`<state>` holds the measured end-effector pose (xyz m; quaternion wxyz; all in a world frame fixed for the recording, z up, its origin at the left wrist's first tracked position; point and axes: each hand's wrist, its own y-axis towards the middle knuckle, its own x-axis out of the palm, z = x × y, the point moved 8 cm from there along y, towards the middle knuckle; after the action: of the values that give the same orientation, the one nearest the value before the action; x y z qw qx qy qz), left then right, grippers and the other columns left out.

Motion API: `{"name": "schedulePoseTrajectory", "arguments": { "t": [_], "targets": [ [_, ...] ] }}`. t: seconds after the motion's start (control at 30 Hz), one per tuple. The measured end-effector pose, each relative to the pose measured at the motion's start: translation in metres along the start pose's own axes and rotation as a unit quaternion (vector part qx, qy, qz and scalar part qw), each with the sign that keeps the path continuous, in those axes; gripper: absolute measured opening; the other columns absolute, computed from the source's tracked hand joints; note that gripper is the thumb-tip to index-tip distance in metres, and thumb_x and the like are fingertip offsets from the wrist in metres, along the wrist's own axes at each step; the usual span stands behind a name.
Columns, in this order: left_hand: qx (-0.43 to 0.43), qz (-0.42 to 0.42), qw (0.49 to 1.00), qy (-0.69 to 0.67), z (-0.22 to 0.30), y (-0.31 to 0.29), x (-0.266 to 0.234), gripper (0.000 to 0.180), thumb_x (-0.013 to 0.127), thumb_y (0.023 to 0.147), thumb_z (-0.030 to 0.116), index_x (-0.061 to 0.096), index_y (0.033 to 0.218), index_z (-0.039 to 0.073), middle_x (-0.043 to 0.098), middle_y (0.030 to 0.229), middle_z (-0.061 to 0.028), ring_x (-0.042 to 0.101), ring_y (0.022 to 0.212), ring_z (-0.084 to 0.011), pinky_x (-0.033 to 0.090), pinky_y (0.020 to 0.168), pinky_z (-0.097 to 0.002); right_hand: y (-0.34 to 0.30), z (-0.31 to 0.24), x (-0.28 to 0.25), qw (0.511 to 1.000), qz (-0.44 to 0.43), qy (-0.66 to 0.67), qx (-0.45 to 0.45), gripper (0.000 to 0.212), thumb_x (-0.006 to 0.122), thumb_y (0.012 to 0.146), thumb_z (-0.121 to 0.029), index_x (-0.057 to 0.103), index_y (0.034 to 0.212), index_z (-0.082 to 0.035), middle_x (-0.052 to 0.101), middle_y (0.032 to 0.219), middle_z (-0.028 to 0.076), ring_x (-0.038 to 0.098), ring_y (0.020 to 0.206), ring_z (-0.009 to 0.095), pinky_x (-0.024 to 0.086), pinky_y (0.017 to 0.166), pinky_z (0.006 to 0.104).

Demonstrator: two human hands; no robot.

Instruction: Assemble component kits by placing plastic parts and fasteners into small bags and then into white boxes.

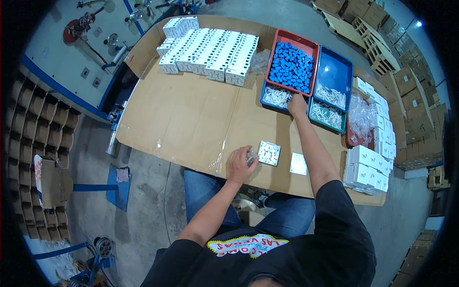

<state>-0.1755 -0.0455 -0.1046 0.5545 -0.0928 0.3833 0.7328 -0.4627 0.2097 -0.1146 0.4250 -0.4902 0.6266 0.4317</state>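
My left hand rests on the cardboard near the table's front edge, its fingers closed round a small greyish, shiny thing I cannot make out. Right beside it lies a square white frame-like plate with cut-outs. A plain white square plate lies flat farther right, below my right forearm. My right hand reaches to the front of a blue tray of small white parts, where its fingertips are hidden among tray edge and parts. Above that hand sits a red tray full of small blue pieces.
Stacked white square units fill the table's far left. Another blue tray and a green tray hold white parts. Clear plastic bags and white boxes line the right side. Cardboard covers the tabletop.
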Motion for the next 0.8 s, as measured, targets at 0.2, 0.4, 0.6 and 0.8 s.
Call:
{"name": "schedulePoseTrajectory", "arguments": {
  "t": [0.2, 0.4, 0.6, 0.8],
  "targets": [
    [-0.02, -0.017, 1.0, -0.016, 0.0, 0.001, 0.006, 0.042, 0.078, 0.082, 0.026, 0.061, 0.116, 0.006, 0.067, 0.105, -0.0114, 0.064, 0.094, -0.0329, 0.051, 0.085, -0.0441, 0.01, 0.024, -0.025, 0.967, 0.094, 0.23, -0.055, 0.016, 0.072, 0.088, -0.02, 0.075, 0.096, -0.006, 0.074, 0.085, 0.014, 0.072, 0.077, 0.029, 0.054, 0.068, 0.0398],
    [-0.024, -0.005, 1.0, -0.014, -0.01, -0.005, -0.003, 0.043, 0.079, 0.082, 0.026, 0.062, 0.116, 0.006, 0.067, 0.105, -0.0107, 0.065, 0.094, -0.0312, 0.052, 0.084, -0.0427, -0.038, -0.002, -0.039, 0.857, -0.041, 0.51, 0.061, 0.013, 0.074, 0.092, -0.015, 0.075, 0.098, -0.004, 0.065, 0.075, -0.002, 0.053, 0.062, 0.005, 0.04, 0.053, 0.0232],
    [-0.018, -0.01, 0.999, -0.026, -0.009, -0.003, -0.005, 0.04, 0.08, 0.082, 0.027, 0.066, 0.114, 0.007, 0.068, 0.107, -0.0112, 0.065, 0.092, -0.0309, 0.053, 0.082, -0.0424, -0.146, -0.014, -0.031, 0.788, -0.081, 0.602, 0.102, 0.019, 0.071, 0.093, -0.01, 0.074, 0.11, -0.003, 0.065, 0.079, -0.002, 0.051, 0.062, 0.004, 0.04, 0.053, 0.0216],
    [-0.121, -0.029, 0.971, -0.202, -0.028, 0.002, 0.006, 0.052, 0.08, 0.087, 0.022, 0.057, 0.13, 0.004, 0.068, 0.101, -0.0093, 0.065, 0.086, -0.0183, 0.054, 0.077, -0.0332, -0.232, -0.031, -0.056, 0.792, -0.086, 0.599, 0.087, 0.017, 0.074, 0.091, -0.008, 0.071, 0.104, 0.002, 0.066, 0.083, 0.0, 0.053, 0.067, 0.004, 0.042, 0.058, 0.0201]
  ]
}}
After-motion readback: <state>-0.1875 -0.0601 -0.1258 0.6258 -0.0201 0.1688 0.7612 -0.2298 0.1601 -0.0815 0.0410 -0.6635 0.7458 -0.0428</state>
